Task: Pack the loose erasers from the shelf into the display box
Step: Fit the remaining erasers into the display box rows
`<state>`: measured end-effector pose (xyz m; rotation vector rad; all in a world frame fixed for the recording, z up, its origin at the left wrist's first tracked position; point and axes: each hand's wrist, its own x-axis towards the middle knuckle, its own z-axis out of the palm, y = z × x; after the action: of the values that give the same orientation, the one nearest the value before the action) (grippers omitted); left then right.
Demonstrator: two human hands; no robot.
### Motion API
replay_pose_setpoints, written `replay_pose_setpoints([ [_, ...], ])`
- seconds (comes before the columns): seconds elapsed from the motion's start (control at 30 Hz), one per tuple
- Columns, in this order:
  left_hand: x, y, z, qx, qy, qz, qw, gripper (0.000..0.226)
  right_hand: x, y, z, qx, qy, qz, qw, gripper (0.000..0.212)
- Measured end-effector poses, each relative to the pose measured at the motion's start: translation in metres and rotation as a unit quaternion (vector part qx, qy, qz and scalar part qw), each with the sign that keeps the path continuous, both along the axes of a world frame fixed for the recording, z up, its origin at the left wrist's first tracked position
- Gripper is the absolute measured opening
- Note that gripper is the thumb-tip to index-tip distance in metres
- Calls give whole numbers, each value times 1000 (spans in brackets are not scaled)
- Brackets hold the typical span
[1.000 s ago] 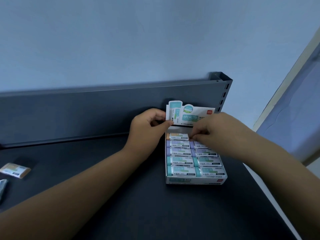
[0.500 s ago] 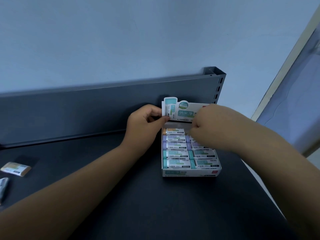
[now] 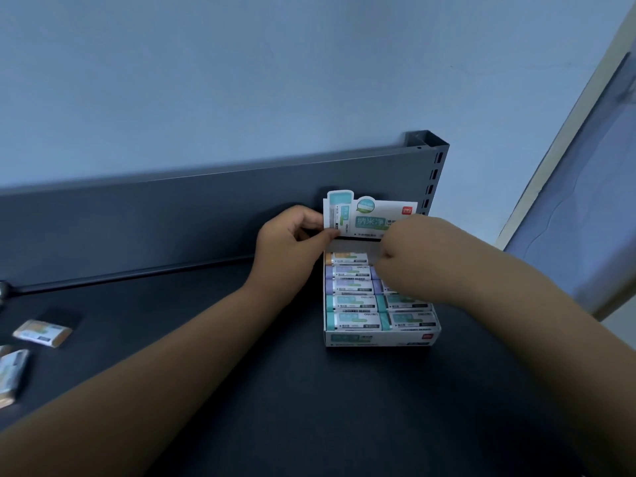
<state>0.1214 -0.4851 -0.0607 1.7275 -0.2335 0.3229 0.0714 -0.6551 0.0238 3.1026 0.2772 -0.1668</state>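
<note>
Pinching the display box's [image 3: 378, 339] upright header flap [image 3: 370, 215] at its lower-left corner is the left hand [image 3: 289, 242], while the right hand [image 3: 409, 249] curls over the box's back-right corner, its grip hidden.

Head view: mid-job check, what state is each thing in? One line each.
display box: open, standing on the shelf.
header card: upright at the box's back.
packed erasers: in two columns, labels up; the back right slot is hidden.
loose erasers: lying on the shelf at far left, unpacked.
left hand: pinches the header card's left edge.
right hand: fingers curled over the box's back right; any hold is hidden.
</note>
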Motion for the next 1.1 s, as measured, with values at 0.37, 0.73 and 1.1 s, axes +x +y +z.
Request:
replay_pose_setpoints([
  [0.37,-1,0,0,24,4,3,1000,14,-7,-11,10,149,-8,-9,989,34],
  [0.73,-11,-1,8,1,1,-6,1000,18,-42,-11,13,215,-42,-13,976,32],
  [1.1,-97,85,56,392,15,-8,920,44,-92,71,12,272,-170,-2,947,35],
])
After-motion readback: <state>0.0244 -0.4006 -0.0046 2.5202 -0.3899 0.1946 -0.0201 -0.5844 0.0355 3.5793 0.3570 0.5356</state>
